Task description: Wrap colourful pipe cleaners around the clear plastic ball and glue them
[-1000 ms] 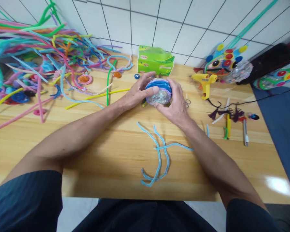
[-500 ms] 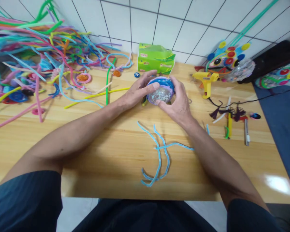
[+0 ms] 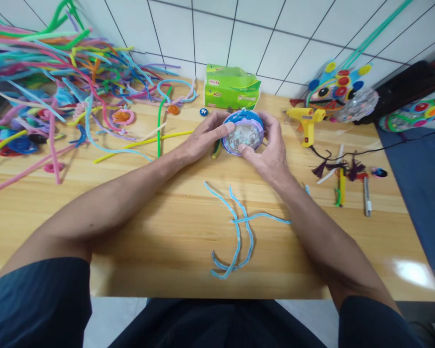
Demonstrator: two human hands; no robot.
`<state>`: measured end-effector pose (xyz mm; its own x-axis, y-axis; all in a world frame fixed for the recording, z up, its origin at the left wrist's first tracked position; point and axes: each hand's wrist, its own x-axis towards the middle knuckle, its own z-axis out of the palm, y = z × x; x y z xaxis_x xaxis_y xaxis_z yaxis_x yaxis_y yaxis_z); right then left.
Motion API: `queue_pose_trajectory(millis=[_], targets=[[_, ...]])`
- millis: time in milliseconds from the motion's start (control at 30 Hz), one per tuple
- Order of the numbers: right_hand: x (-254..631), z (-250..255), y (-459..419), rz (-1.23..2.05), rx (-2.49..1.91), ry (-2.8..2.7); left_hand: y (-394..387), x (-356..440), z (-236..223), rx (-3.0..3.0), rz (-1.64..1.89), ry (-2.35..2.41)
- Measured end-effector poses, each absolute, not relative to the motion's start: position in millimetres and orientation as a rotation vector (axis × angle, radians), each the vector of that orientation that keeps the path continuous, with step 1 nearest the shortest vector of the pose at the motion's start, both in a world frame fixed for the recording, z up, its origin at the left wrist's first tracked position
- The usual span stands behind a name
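Between my two hands is a round craft piece [image 3: 243, 137], with a clear, glittery middle, a lilac rim and a blue band along its far side. My left hand [image 3: 208, 135] grips it from the left, thumb on the upper rim. From the right my right hand [image 3: 270, 152] holds it, thumb across the near edge; the fingers behind are partly hidden. Light blue pipe cleaners [image 3: 238, 232] lie loosely crossed on the table in front of my hands. A small dark and yellow-green item [image 3: 216, 149] shows under my left hand; I cannot make out its kind.
A heap of coloured pipe cleaners [image 3: 58, 82] covers the left back of the wooden table [image 3: 159, 251]. Behind my hands stands a green tissue pack [image 3: 232, 88]. A yellow glue gun [image 3: 306, 123] with a cord, tassels [image 3: 355, 169] and a utility knife [image 3: 367, 195] lie right.
The round piece has tilted, so its clear face and blue far band show more. Both hands still hold it; my right thumb has shifted slightly on the near edge.
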<state>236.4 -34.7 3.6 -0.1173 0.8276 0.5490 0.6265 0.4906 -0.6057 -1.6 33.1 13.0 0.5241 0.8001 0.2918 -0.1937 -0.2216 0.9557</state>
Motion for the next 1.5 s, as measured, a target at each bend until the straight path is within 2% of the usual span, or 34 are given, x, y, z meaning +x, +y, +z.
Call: queue_pose_trajectory(millis=[133,333,533,833,1100,1500], targets=[[235,14,-39,0.24,-1.174,-1.913,35,0,11,1.554,1.012,0.514],[239,17,-44,0.137,-1.339,-1.771,34,-1,13,1.547,1.005,0.545],[233,-6,-36,0.213,-1.294,-1.804,32,-2,10,1.545,1.009,0.536],[231,18,-41,0.186,-1.233,-1.889,33,-2,11,1.592,0.987,0.553],[229,-4,-39,0.178,-1.329,-1.796,33,-4,9,1.602,1.038,0.566],[234,-2,-34,0.317,-1.221,-1.943,33,-10,7,1.821,0.923,0.597]])
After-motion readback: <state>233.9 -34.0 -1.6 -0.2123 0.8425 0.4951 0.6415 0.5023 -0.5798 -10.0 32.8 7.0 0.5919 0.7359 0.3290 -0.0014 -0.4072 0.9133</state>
